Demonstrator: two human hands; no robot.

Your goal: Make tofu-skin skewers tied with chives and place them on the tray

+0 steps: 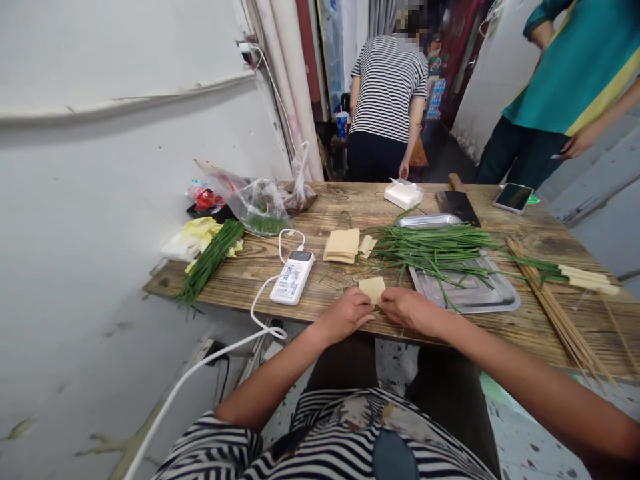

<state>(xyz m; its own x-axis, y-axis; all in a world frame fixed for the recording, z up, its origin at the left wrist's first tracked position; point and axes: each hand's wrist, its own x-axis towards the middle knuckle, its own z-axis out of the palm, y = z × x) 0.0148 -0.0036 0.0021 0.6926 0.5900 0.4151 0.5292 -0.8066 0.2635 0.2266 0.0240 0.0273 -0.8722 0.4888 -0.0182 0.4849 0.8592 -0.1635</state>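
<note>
At the table's near edge, my left hand (353, 309) and my right hand (403, 308) pinch the near corners of a square tofu skin sheet (373, 289). A bit of green chive shows between my fingers, mostly hidden. Just beyond lies a stack of the same tan sheets (342, 245), with small rolled or cut pieces (367, 245) beside it. Long green chives (435, 243) lie across a metal tray (505, 300) to the right of my hands. Finished-looking rolls with chives inside (590, 279) sit on skewers at the far right.
Bamboo skewers (555, 313) lie at right. A cleaver (457, 205), phone (513, 197) and white box (403, 194) are at the back. A white power bank (293, 277) trails a cable at left, near another chive bunch (213, 260) and plastic bags (265, 203). Two people stand beyond.
</note>
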